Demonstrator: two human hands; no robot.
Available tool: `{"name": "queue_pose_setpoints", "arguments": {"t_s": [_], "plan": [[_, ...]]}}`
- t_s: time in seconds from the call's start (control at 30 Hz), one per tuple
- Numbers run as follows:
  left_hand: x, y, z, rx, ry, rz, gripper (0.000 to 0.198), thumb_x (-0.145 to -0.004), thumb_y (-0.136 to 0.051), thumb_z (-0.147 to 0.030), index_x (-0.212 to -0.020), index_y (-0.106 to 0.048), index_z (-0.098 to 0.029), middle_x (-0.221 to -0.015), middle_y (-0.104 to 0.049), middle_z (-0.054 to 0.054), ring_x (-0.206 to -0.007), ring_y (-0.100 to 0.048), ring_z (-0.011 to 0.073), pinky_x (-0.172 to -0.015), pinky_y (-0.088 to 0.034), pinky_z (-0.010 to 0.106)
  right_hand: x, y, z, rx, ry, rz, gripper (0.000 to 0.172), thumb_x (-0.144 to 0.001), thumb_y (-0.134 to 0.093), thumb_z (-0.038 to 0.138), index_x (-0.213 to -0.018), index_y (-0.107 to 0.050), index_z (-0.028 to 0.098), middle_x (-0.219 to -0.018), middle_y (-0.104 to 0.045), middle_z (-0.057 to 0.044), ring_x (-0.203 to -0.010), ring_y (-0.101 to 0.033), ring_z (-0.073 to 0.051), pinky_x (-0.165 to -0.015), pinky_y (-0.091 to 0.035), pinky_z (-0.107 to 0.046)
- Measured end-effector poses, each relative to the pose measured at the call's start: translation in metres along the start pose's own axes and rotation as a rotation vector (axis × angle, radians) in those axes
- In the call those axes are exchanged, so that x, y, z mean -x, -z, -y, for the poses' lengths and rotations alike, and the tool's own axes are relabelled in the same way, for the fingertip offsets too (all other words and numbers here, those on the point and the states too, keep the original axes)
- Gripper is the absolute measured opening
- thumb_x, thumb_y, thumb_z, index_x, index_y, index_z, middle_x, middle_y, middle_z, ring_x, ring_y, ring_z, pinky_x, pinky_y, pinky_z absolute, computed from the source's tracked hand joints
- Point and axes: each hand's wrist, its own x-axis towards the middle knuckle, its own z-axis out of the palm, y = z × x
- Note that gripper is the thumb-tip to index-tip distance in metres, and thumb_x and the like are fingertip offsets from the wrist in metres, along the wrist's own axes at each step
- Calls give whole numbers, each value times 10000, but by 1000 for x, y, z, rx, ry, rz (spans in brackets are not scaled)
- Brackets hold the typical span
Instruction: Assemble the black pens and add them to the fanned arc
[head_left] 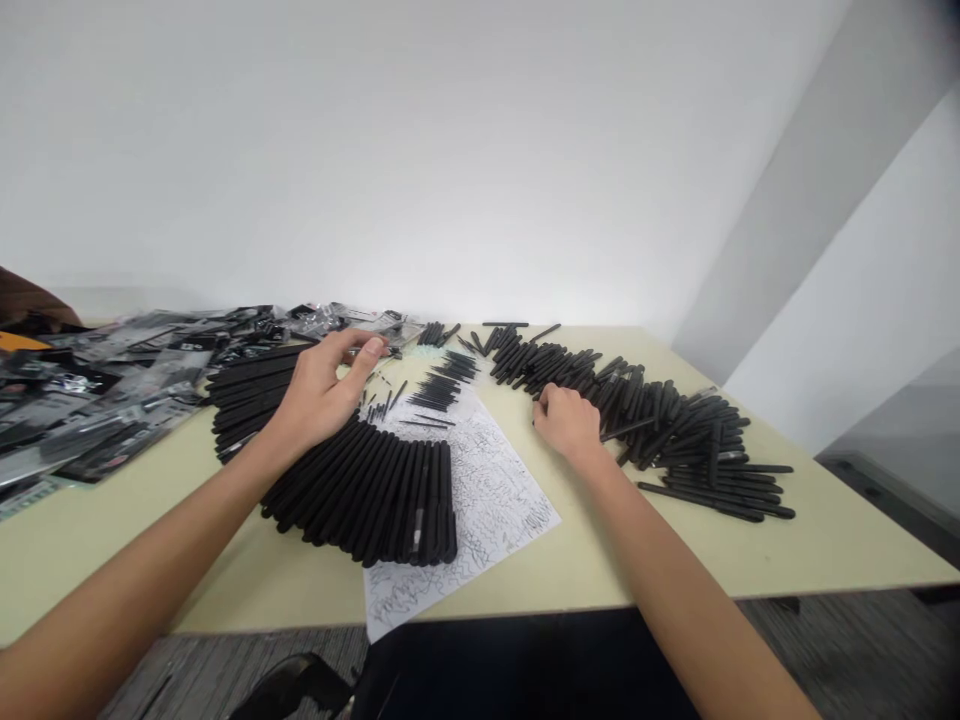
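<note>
My left hand point(326, 385) is above a fanned row of black pens point(397, 490), thumb and fingers drawn together. A small dark bit shows at its fingertips, too small to name. On the other side, my right hand point(568, 422) is closed near the table surface, beside a long heap of loose black pens point(645, 410). Whatever its curled fingers hold is hidden. Between the hands lie thin dark pen refills point(435, 392) in a stack, with several small slim pieces point(384, 405) to their left. Under them is a sheet of paper point(499, 490) covered in scribbles.
Clear plastic packets with black printing point(142, 370) spread over the left of the pale yellow table point(600, 560). A small group of pens point(436, 334) lies at the back, near the white wall point(480, 160). The scribbled sheet overhangs the front edge.
</note>
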Motion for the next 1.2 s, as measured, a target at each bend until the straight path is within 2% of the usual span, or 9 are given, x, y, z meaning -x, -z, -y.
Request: {"name": "queue_pose_setpoints", "arguments": {"t_s": [0.17,0.4,0.53,0.7,0.8,0.9,1.07,1.13,1.2], "plan": [[1,-9,-18,36,-24,61,474,-976,-457,-597,-1027,-700,-194,-1059,-741,65,-1011,-657,255,-882,-493,346,4,0,6,-4,-84,-28,273,-925,-483,204,-1141,-637,140,-1083,-695,-208,-1003,-696,-352,-777,-502,-413],[13,-39,-10,48,-51,165,435,-996,-448,-544,-1066,-677,-180,-1077,-727,84,-981,-652,240,-878,-501,349,4,1,5,8,-98,-46,334,-946,-503,286,-1203,-598,96,-1055,-684,-241,-1005,-694,-383,-780,-512,-449],[15,-27,12,-244,-192,124,370,-976,-474,-492,-1034,-667,-181,-1089,-707,109,-1093,-616,289,-1017,-433,430,5,0,8,44,-108,-40,326,-919,-516,212,-1213,-592,96,-1071,-690,-237,-1017,-699,-366,-792,-507,-424],[9,-8,41,-284,20,38,338,-946,-494,-471,-992,-671,-186,-1034,-713,94,-1045,-634,285,-955,-469,405,6,4,8,-30,-117,-118,327,-932,-505,192,-1240,-562,97,-1063,-701,-228,-988,-700,-368,-783,-482,-417],[10,-10,47,-272,65,52,333,-931,-510,-465,-994,-674,-182,-1040,-716,96,-1049,-635,282,-952,-476,396,6,7,6,-126,25,-219,334,-984,-456,196,-1307,-524,145,-1134,-706,-181,-956,-699,-329,-763,-463,-390],[14,-18,43,-214,26,62,389,-923,-542,-481,-1121,-653,-165,-1071,-713,100,-1058,-644,272,-954,-486,387,7,5,9,-258,308,-217,332,-1007,-470,217,-1335,-525,204,-1169,-711,-103,-994,-680,-275,-774,-449,-346],[28,-26,24,-73,-183,222,601,-943,-584,-533,-1425,-480,-190,-1294,-648,119,-1126,-631,251,-975,-495,377,18,-6,28,-306,678,-88,247,-1036,-450,219,-1186,-646,230,-1122,-699,-64,-987,-649,-214,-753,-418,-294],[32,-27,17,-43,-309,292,536,-964,-590,-502,-1401,-513,-203,-1325,-632,123,-1165,-614,248,-1014,-475,376,24,-7,34,-297,747,-63,248,-1040,-453,219,-1194,-648,229,-1086,-699,-58,-947,-645,-204,-739,-403,-291],[34,-29,11,-29,-413,313,365,-997,-570,-437,-1278,-606,-206,-1204,-683,101,-1114,-624,228,-989,-476,358,29,-6,39,-290,787,-69,242,-1044,-449,219,-1173,-654,223,-1067,-699,-53,-916,-640,-197,-736,-386,-298]]}}
